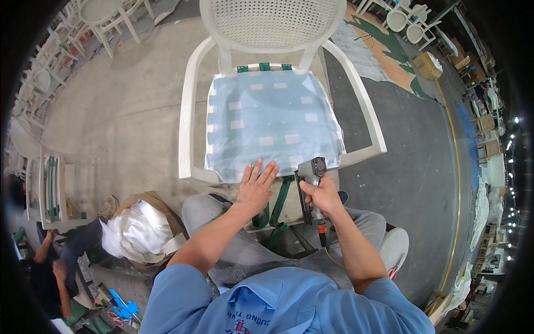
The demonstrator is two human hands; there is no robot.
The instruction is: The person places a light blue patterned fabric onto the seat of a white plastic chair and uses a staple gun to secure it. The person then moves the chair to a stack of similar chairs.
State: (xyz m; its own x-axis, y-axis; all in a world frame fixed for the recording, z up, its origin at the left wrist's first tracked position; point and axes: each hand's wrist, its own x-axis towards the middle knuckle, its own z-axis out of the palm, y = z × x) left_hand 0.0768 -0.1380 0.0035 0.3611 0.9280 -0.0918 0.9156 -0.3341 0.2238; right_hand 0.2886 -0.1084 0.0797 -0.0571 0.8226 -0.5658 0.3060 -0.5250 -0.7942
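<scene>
Across shirt [328, 295], upside-down blue lettering [263, 321]; hands [256, 190] on sheet [270, 114], staple gun [310, 171]

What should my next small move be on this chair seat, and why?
Perhaps bring the nose of the air tool to the front edge of the sheet, clear of your left hand. That hand's spread fingers lie on the sheet's front, seemingly steadying it, while your right hand grips the air tool close by that edge.
</scene>
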